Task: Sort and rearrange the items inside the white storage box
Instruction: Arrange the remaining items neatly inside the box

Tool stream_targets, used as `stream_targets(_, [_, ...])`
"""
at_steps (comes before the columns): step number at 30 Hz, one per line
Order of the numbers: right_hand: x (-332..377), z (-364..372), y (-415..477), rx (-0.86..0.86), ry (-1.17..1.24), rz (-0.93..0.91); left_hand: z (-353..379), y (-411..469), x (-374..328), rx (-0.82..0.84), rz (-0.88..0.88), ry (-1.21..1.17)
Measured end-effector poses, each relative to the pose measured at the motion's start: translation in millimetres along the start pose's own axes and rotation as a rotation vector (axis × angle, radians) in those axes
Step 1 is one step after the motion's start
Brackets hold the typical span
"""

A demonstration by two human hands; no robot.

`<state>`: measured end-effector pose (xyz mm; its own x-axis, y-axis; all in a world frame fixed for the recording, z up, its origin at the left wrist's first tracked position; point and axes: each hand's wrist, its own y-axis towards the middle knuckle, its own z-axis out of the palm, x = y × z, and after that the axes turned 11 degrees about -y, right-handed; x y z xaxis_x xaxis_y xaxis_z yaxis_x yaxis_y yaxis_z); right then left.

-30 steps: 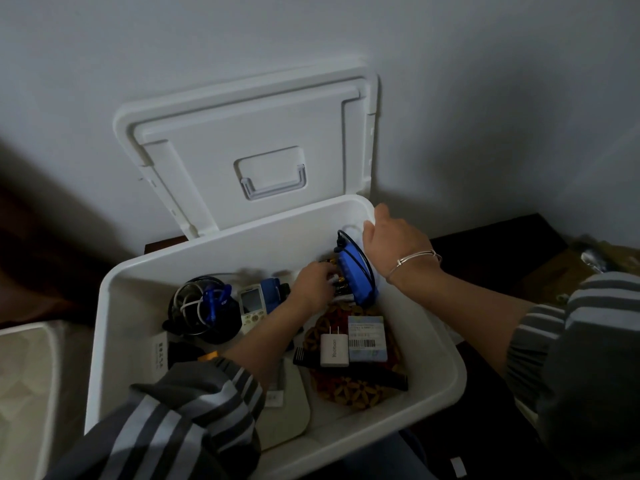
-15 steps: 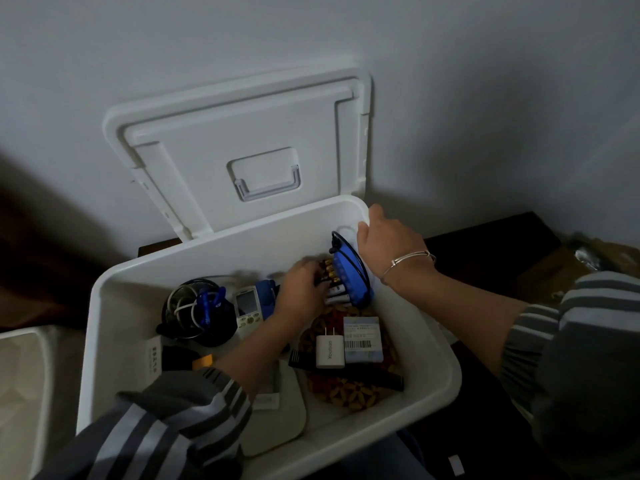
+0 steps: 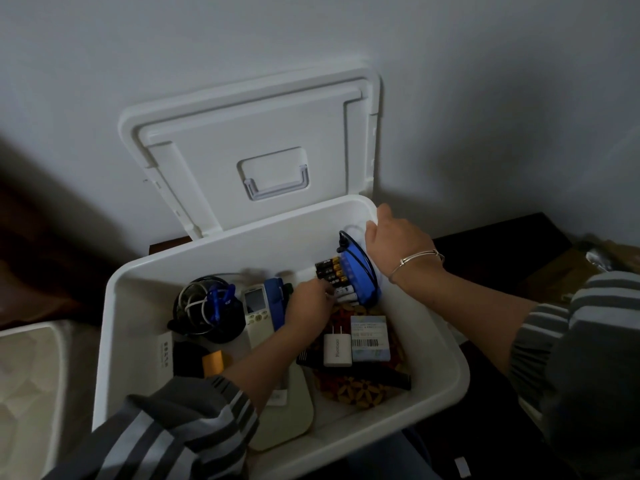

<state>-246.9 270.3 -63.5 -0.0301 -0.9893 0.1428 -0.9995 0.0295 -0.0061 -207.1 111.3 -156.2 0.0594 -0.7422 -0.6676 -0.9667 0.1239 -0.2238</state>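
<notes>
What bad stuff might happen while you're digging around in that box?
1. The batteries are stacked loose beside the blue case. With the left hand poking at them, they may tumble and scatter in the white storage box.
2. The black cord looped over the blue case might snag the right hand.
3. The lid leans upright on the wall and could drop onto both arms.
</notes>
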Motion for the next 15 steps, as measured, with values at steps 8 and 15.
stream_targets(8, [0, 1, 0, -0.002, -0.004, -0.002, -12, 4, 6, 0.163, 0.105, 0.075])
stream_targets(15, [0, 1, 0, -0.009, -0.009, 0.001, -12, 4, 7, 0.138, 0.039, -0.082])
